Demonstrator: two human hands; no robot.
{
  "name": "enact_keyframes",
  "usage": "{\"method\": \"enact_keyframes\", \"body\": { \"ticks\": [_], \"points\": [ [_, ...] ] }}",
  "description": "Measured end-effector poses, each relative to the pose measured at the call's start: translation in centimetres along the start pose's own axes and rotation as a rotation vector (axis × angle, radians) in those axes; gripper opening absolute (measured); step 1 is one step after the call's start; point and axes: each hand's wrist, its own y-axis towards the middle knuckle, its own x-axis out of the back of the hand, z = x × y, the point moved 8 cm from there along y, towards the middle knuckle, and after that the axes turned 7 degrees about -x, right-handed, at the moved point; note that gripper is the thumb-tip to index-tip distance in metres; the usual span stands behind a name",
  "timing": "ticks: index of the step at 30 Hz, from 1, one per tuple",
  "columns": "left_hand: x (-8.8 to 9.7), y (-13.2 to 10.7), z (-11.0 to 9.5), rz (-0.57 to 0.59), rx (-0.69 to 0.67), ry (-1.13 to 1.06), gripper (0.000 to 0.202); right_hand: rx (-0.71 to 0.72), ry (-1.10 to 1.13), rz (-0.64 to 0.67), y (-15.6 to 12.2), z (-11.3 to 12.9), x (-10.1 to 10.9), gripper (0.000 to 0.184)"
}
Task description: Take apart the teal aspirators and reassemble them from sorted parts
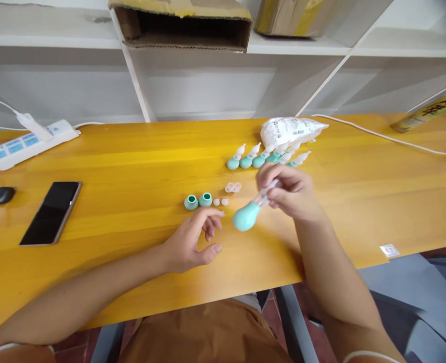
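Teal squeeze bulb (245,217) with clear nozzle, one, held over the yellow table (124,272).
Head view: right hand (293,194) pinches the nozzle, bulb pointing left and near; left hand (190,244) empty, fingers parted, left of it. Beyond the left hand: two uncapped teal bulbs (191,203), small pale parts (232,187) to their right. Farther: a row of tipped bulbs (246,161), before a white bag (289,131). Far left: phone (52,214), power strip (32,143).

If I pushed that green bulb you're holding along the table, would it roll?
The green bulb would probably roll, being round. Its clear tip, sticking out one side, might make it swing in a curve. It's likely light: the right hand pinches it by just that tip.
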Motion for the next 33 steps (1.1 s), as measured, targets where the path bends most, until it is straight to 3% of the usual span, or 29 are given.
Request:
{"method": "enact_keyframes", "body": {
  "ticks": [3,6,10,16,20,26,33],
  "points": [
    [-1.3,-0.1,1.5,0.098,0.254,-0.3,0.039,-0.126,0.091,0.212,-0.5,-1.6,-5.3,0.03],
    [-2.2,-0.7,2.8,0.111,0.425,-0.602,0.05,-0.116,0.102,0.233,-0.7,-2.5,-7.5,0.025],
    [-2.3,-0.8,4.2,0.022,0.437,-0.821,0.052,0.134,-0.136,0.166,-0.8,-1.1,-6.3,0.045],
    [-2.0,-0.9,5.6,-0.056,0.482,-0.778,0.051,0.408,-0.561,0.241,-1.6,1.3,-6.4,0.041],
    [-2.0,-0.6,5.7,-0.034,0.501,-0.781,0.055,0.478,-0.692,0.268,-2.3,1.3,-7.3,0.035],
    [-2.0,-0.2,5.5,0.002,0.499,-0.797,0.051,0.521,-0.723,0.253,-2.8,1.3,-7.7,0.039],
    [-2.0,0.2,5.0,0.004,0.473,-0.846,0.048,0.538,-0.718,0.22,-2.7,1.5,-7.9,0.03]
  ]
}}
